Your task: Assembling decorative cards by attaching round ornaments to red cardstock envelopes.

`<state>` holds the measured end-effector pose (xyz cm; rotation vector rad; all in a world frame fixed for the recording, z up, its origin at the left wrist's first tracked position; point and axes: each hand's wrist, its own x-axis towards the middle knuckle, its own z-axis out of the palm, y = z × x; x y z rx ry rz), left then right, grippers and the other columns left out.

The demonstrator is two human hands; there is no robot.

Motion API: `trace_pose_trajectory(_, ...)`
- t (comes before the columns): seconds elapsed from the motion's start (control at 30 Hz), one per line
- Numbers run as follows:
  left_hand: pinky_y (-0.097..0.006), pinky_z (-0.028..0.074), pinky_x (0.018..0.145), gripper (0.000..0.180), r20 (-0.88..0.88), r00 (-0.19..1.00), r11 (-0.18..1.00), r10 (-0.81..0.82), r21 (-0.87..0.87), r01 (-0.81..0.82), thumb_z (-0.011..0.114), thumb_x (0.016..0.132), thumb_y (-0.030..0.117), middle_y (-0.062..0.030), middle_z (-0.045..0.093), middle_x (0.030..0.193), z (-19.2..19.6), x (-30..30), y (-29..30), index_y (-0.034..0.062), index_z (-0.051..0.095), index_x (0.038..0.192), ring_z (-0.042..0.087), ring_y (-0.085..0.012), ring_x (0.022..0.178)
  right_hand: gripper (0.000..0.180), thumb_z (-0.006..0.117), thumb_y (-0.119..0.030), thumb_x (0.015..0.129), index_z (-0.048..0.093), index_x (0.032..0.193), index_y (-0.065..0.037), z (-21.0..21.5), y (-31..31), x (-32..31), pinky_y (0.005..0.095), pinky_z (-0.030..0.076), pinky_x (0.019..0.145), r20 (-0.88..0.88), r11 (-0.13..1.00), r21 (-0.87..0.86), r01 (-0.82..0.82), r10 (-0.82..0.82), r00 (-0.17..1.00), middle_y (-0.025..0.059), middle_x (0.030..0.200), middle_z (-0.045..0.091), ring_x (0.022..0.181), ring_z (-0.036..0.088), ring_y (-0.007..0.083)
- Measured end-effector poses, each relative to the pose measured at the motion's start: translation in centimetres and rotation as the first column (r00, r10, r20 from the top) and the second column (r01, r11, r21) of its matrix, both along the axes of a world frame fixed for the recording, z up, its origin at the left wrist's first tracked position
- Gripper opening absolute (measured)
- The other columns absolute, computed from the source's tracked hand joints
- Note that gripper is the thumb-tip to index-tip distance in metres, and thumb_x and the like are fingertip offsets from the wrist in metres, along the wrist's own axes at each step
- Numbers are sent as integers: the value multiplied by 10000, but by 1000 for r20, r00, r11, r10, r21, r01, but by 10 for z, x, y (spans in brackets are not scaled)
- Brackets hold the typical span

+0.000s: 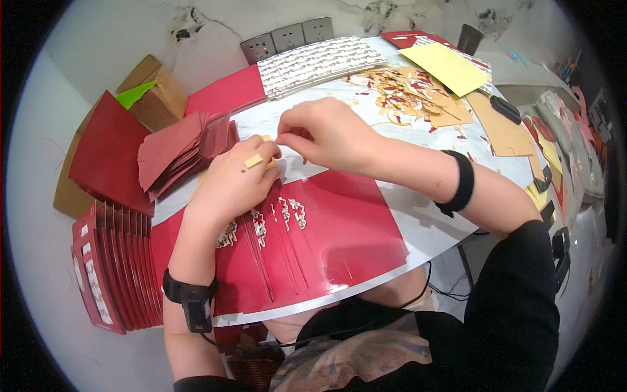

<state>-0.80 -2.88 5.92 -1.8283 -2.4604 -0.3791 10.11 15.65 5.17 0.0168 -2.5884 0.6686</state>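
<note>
My left hand (238,175) is closed above the far left part of the glossy red sheets (353,228). A small yellow strip (253,161) sticks to the back of its fingers. My right hand (323,134) pinches thumb and finger together right beside the left fingertips. Whatever lies between the fingers of either hand is too small or hidden to make out. Below my left hand, several small white-and-red cut-out pieces (260,227) lie on the red sheets, partly covered by that hand.
Dark red cards (176,150) are stacked at the left, beside an open cardboard box (160,98). Red folders (114,268) stand in a row nearer me. Patterned sheets (320,64), a scrap pile (418,95) and a yellow sheet (447,68) lie farther back.
</note>
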Motion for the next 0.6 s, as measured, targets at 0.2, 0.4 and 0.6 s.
trace_pose_trajectory(0.2,-499,523,850,227,98,988,987,-117,121,105,656,851,89,-185,662,984,1,14,5,39,624,1070,642,-419,972,105,738,-46,849,704,948,-57,10,-10,18,357,559,713,-315,913,137,-383,407,858,96,932,658,842,680,283)
trace_pose_trajectory(0.4,-473,523,906,268,12,987,984,-159,87,157,725,826,125,-194,667,1107,-5,9,8,32,663,1069,633,-412,1054,130,737,-36,854,713,981,-54,16,-3,18,357,555,738,-270,897,87,-433,440,856,108,914,656,845,681,290)
trace_pose_trajectory(0.6,-485,515,847,241,-26,980,970,-196,143,197,677,826,81,-181,675,951,-1,21,10,52,642,1062,647,-391,943,122,713,-62,920,711,1038,-28,18,3,24,311,536,748,-82,849,-217,-482,476,876,84,894,690,807,665,191)
